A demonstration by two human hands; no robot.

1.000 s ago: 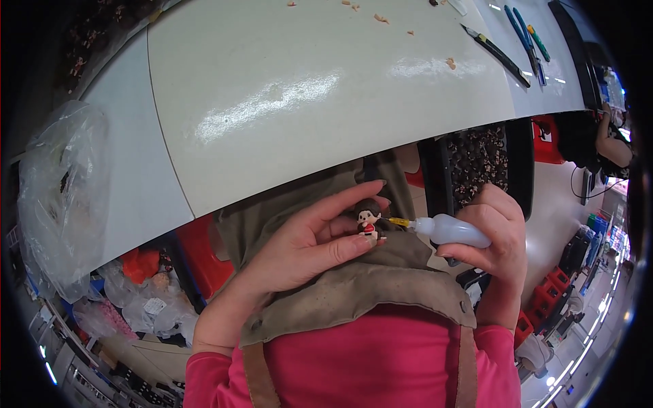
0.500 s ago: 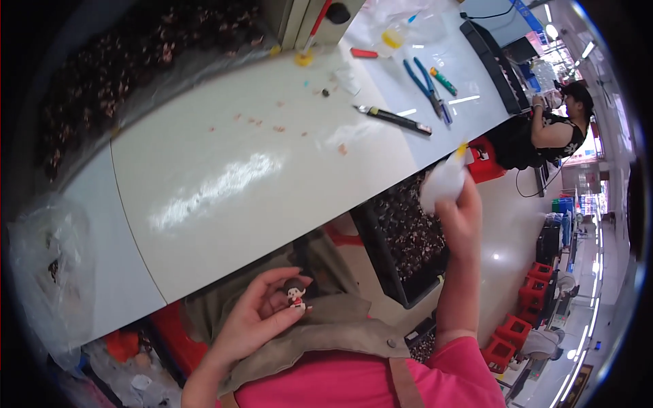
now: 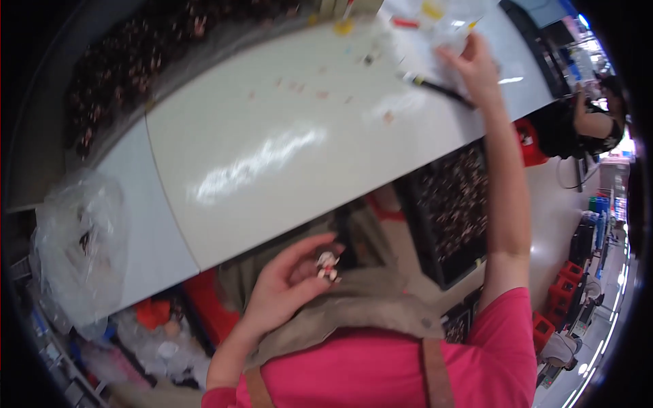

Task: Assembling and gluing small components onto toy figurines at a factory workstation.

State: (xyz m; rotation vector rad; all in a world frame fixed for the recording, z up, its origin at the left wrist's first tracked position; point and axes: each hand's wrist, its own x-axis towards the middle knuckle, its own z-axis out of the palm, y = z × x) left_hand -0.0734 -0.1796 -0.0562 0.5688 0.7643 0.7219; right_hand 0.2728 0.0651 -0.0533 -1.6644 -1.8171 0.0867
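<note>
My left hand (image 3: 289, 280), low in front of my apron, holds a small figurine (image 3: 328, 266) with dark hair, a pale face and red clothing between thumb and fingers. My right hand (image 3: 475, 66) reaches out over the far right of the table (image 3: 265, 156). By its thumb and forefinger is a blurred white, bottle-like thing (image 3: 451, 35) with a yellow tip; the fingers seem to grip it. A black craft knife (image 3: 442, 90) lies just beside that hand. My right hand and forearm cover part of the tabletop there.
Dark small pieces heap up at the far left (image 3: 177, 51). A clear plastic bag (image 3: 102, 238) lies on the left end of the table. A black crate (image 3: 423, 234) of similar pieces stands below the table edge. Another person (image 3: 598, 119) sits at the right.
My right hand has moved forward, away from me, from beside the table edge to over the tabletop, with the white thing. My left hand still holds the figurine. The whole view has shifted.
</note>
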